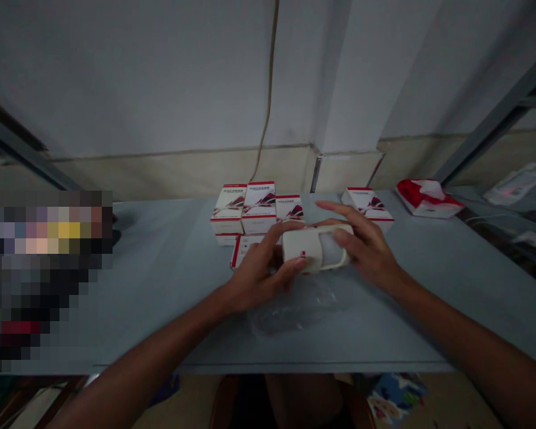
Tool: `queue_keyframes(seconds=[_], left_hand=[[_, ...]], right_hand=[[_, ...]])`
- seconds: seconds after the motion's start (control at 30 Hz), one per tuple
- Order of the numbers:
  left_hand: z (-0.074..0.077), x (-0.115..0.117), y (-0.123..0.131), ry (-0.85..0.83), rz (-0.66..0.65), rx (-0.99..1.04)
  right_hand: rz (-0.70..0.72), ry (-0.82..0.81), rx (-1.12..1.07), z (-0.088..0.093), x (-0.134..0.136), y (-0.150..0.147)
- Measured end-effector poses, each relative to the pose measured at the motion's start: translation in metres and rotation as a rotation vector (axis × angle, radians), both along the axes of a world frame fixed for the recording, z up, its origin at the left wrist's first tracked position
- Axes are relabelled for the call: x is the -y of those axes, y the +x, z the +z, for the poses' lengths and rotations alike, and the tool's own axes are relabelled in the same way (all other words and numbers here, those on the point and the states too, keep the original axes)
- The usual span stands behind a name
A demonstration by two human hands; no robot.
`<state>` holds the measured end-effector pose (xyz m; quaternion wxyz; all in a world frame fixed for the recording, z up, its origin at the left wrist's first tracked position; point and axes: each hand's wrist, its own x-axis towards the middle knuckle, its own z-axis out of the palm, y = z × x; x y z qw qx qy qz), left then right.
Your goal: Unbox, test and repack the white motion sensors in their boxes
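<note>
Both my hands hold a white plastic device [315,247] with a small red mark, just above the grey table [161,286]. My left hand [259,271] grips its left end, thumb under and fingers over. My right hand [361,244] wraps its right end, with the index finger stretched out. A clear plastic bag [295,310] lies crumpled on the table right below the device. Behind my hands stand several white and red boxes [259,208], and a flat one [245,247] lies partly hidden by my left hand.
Another white and red box [368,205] sits right of the group. A red and white packet [426,199] lies at the far right by a metal shelf frame [495,119]. A cable [268,89] hangs down the wall. A blurred patch covers the left.
</note>
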<state>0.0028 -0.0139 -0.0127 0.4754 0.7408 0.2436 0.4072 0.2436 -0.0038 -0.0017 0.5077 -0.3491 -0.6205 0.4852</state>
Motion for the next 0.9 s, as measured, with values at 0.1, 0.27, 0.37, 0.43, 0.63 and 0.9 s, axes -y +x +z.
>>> queue_keyframes(seconds=[0.1, 0.27, 0.37, 0.43, 0.63, 0.9], left_hand=[[-0.002, -0.001, -0.002, 0.267, 0.109, -0.193], [0.004, -0.003, -0.001, 0.827, 0.287, -0.381], [0.002, 0.002, 0.003, 0.962, 0.269, -0.448], [-0.001, 0.005, 0.004, 1.003, 0.288, -0.478], [-0.003, 0.01, 0.007, 0.984, 0.303, -0.511], [-0.002, 0.017, 0.009, 0.755, 0.295, -0.378]], right_hand=[[-0.087, -0.098, -0.003, 0.005, -0.004, 0.005], [-0.087, -0.327, 0.226, 0.019, -0.025, 0.049], [0.127, -0.437, 0.481, 0.022, -0.029, 0.062], [0.196, -0.456, 0.538, 0.02, -0.025, 0.056], [0.262, -0.492, 0.458, 0.016, -0.011, 0.024], [0.167, -0.495, 0.341, 0.013, -0.009, 0.016]])
